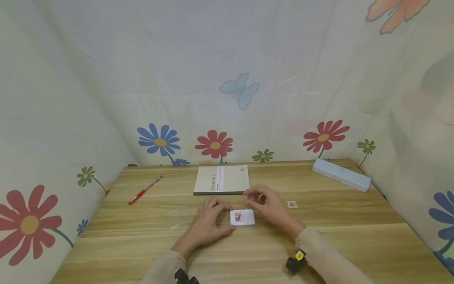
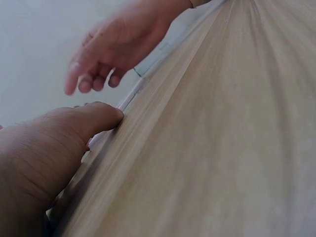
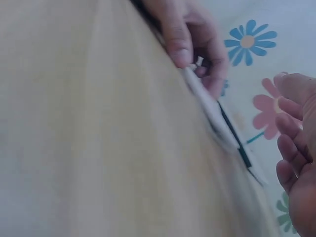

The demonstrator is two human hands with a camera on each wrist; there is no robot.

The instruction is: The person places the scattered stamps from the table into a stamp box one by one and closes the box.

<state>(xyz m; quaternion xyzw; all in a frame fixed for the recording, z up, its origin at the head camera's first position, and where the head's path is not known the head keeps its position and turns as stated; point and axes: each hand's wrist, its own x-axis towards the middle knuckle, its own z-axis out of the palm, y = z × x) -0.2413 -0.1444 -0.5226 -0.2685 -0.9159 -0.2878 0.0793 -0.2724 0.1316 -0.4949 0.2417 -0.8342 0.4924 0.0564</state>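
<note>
A small white rounded case (image 1: 248,217) lies on the wooden table, with a square picture sticker (image 1: 238,216) on the left half of its top. My left hand (image 1: 208,221) holds the case by its left end, thumb at the near corner and fingers at the far one. In the right wrist view, the left thumb (image 3: 178,47) presses against the end of the case (image 3: 212,111). Just above the case's right end hovers my right hand (image 1: 271,207). Its fingers are loosely bent with nothing between them, as the right hand (image 2: 121,44) in the left wrist view also shows.
Behind the hands lies a notebook (image 1: 231,179). A red pen (image 1: 144,190) and a transparent sheet (image 1: 179,217) are to the left. To the right are a small square sticker (image 1: 292,204) and a long pale-blue box (image 1: 341,175). Flowered curtain (image 1: 213,79) encloses the table.
</note>
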